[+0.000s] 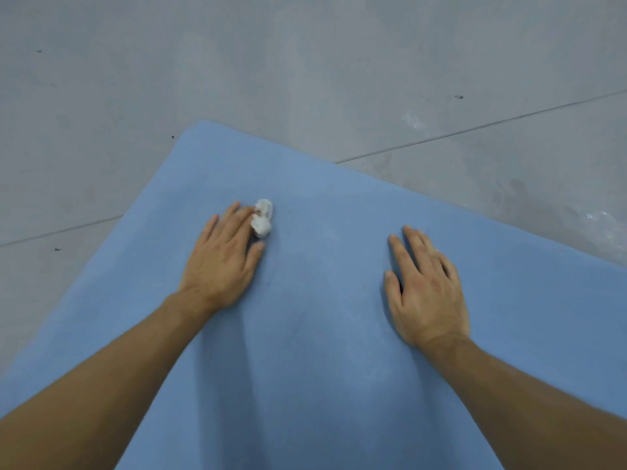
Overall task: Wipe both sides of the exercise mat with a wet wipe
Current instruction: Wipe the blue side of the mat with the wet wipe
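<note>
Both hands lie flat on the blue exercise mat (322, 368). Left hand (224, 262) has its fingers straight, its forefinger tip touching a crumpled white wet wipe (263, 219) that sits on the mat just beyond the thumb. Right hand (425, 293) rests palm down, fingers relaxed, grasping nothing, well apart from the wipe. Grey floor (305, 62) surrounds the mat's far corner.

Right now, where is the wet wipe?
In the head view, the crumpled white wet wipe sits on the blue exercise mat, left of centre, against the fingertips of the left hand, apart from the right hand.
</note>
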The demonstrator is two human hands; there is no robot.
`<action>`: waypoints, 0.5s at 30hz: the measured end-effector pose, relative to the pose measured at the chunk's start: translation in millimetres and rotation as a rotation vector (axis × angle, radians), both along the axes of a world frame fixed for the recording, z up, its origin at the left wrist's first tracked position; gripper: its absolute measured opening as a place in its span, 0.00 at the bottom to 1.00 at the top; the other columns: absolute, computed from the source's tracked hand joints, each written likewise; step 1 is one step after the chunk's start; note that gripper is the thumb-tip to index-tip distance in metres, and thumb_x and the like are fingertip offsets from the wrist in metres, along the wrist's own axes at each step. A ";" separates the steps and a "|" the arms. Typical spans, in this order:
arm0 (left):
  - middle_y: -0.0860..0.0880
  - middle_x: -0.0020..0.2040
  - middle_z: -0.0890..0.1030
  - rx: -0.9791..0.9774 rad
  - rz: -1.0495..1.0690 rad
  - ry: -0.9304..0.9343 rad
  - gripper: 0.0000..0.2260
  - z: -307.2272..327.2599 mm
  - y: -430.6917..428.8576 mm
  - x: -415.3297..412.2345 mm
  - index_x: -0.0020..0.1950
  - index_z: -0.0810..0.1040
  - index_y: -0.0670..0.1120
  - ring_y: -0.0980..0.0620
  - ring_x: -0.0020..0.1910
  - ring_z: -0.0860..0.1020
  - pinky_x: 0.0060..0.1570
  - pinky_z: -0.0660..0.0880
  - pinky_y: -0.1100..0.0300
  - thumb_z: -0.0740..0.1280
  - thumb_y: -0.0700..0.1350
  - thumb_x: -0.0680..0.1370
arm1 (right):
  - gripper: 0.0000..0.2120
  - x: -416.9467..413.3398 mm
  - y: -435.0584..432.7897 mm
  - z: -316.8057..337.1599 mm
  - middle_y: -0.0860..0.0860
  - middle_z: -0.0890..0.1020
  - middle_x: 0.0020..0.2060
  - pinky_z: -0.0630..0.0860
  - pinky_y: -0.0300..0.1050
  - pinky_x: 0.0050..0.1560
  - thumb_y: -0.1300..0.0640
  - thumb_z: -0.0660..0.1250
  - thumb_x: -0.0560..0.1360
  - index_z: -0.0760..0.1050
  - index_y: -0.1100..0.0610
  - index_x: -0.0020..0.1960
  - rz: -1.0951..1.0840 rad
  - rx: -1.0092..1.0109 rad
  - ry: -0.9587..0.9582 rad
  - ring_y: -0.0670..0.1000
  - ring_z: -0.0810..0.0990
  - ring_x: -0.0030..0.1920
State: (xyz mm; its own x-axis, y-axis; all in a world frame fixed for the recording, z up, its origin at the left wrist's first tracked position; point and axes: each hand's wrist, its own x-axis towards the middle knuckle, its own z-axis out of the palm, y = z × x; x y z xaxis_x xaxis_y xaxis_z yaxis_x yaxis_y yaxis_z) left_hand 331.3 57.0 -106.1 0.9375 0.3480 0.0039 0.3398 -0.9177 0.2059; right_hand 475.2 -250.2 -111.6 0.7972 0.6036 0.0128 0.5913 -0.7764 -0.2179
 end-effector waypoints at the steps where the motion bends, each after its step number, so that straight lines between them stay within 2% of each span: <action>1: 0.50 0.81 0.64 -0.023 0.040 0.008 0.29 -1.8 5.6 -3.6 0.81 0.63 0.46 0.50 0.82 0.55 0.81 0.51 0.49 0.50 0.58 0.84 | 0.29 0.1 0.1 -0.3 0.52 0.61 0.82 0.57 0.52 0.79 0.47 0.50 0.82 0.64 0.54 0.81 0.001 0.001 -0.001 0.51 0.57 0.82; 3: 0.50 0.81 0.62 -0.037 0.078 -0.019 0.29 -4.7 7.2 -8.9 0.83 0.60 0.47 0.50 0.82 0.55 0.81 0.52 0.46 0.52 0.59 0.84 | 0.29 0.3 -0.5 -0.4 0.52 0.62 0.82 0.58 0.53 0.79 0.47 0.50 0.82 0.64 0.54 0.81 -0.001 -0.003 -0.002 0.51 0.57 0.82; 6: 0.50 0.80 0.63 -0.079 0.153 -0.102 0.31 -4.3 5.3 -9.1 0.81 0.62 0.46 0.48 0.80 0.61 0.79 0.56 0.44 0.57 0.60 0.82 | 0.29 0.5 0.2 0.8 0.53 0.62 0.82 0.58 0.53 0.78 0.47 0.51 0.82 0.64 0.55 0.81 0.001 -0.012 -0.005 0.52 0.58 0.82; 9: 0.52 0.84 0.55 -0.100 0.210 -0.095 0.34 -4.1 5.9 -10.9 0.83 0.57 0.48 0.52 0.82 0.55 0.81 0.51 0.47 0.57 0.61 0.81 | 0.30 -1.3 1.4 0.5 0.53 0.61 0.82 0.55 0.53 0.78 0.45 0.50 0.83 0.62 0.55 0.82 0.013 -0.040 0.000 0.52 0.57 0.82; 11: 0.54 0.85 0.50 -0.090 0.176 -0.092 0.34 -4.1 5.9 -11.4 0.85 0.53 0.51 0.53 0.83 0.52 0.81 0.50 0.47 0.56 0.61 0.81 | 0.31 -2.7 2.9 0.7 0.52 0.59 0.83 0.53 0.51 0.79 0.41 0.49 0.84 0.61 0.55 0.82 0.006 -0.042 0.006 0.51 0.55 0.83; 15: 0.58 0.85 0.50 -0.060 0.117 -0.073 0.30 -5.0 6.4 -10.8 0.85 0.51 0.56 0.51 0.83 0.51 0.80 0.53 0.41 0.53 0.58 0.83 | 0.33 -8.1 44.3 7.2 0.53 0.63 0.81 0.51 0.48 0.79 0.40 0.50 0.83 0.64 0.58 0.81 0.130 -0.023 0.005 0.53 0.60 0.81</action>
